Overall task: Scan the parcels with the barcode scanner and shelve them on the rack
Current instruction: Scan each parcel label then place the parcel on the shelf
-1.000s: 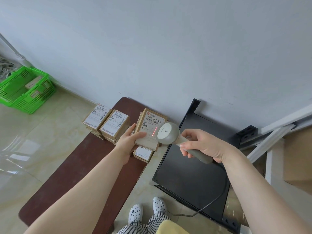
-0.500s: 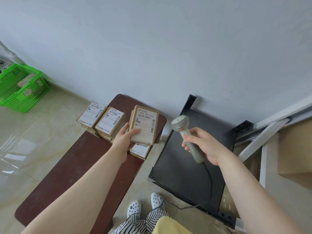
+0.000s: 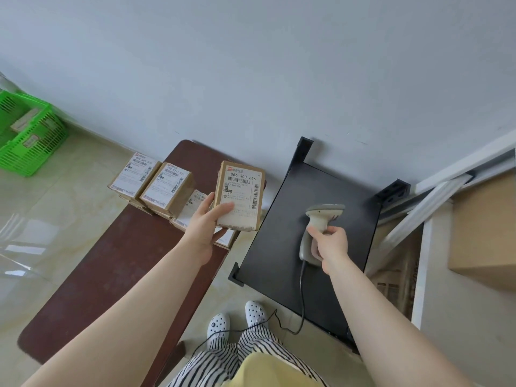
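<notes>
My left hand (image 3: 206, 227) grips a small cardboard parcel (image 3: 243, 191) with a white label reading B66 303 666, holding it label-up above the far end of the brown table (image 3: 117, 275). My right hand (image 3: 331, 244) grips the grey barcode scanner (image 3: 318, 222) by its handle over the black rack shelf (image 3: 279, 233); the scanner head points away from the parcel. Several more labelled parcels (image 3: 167, 188) are stacked on the table's far end, to the left of the held one.
A green plastic basket (image 3: 30, 135) with items stands on the tiled floor at far left. The scanner's cable (image 3: 301, 303) trails down across the rack to the floor by my feet. A large cardboard box (image 3: 485, 233) and white frame sit at right. The wall is close behind.
The scanner has swung away from the parcel's label and moved right and down over the black shelf. The red scan line is gone. My left hand has lifted the parcel slightly right.
</notes>
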`<state>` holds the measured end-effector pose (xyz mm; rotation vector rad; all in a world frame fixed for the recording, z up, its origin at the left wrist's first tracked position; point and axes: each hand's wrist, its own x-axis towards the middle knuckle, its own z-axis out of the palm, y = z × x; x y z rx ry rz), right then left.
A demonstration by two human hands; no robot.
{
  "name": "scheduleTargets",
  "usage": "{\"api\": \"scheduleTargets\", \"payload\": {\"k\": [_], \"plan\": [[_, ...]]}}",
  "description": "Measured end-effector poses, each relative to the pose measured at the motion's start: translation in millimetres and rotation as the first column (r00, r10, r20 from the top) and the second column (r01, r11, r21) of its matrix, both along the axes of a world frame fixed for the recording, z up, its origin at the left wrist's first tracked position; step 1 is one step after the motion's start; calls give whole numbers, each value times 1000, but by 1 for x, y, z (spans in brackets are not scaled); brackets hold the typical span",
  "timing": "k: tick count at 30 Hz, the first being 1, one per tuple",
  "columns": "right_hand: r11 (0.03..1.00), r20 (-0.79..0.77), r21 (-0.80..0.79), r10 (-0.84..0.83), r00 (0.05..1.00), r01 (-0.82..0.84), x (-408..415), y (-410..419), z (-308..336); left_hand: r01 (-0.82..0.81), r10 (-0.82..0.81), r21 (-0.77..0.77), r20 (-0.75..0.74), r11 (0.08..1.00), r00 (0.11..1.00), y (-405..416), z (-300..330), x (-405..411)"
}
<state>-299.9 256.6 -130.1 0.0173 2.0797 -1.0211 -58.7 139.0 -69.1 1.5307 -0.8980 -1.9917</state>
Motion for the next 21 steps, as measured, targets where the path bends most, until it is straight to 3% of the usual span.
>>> {"api": "scheduleTargets", "payload": {"k": [13,17,19,21], "plan": [[983,-97,79,173,980,-166,-6,7,-12,-29,25,-76,-55,997,998,22,22,-32],[989,-267,125,110,957,-79,-2,6,3,-31,24,-107,-68,994,997,31,26,-34],[999,-322,-16,26,946,-33,8,5,26,-26,17,-120,-72,992,997,37,28,-36],[968,-223,-235,35,974,-89,20,6,51,-13,2,-142,-73,990,997,44,30,-37]]}}
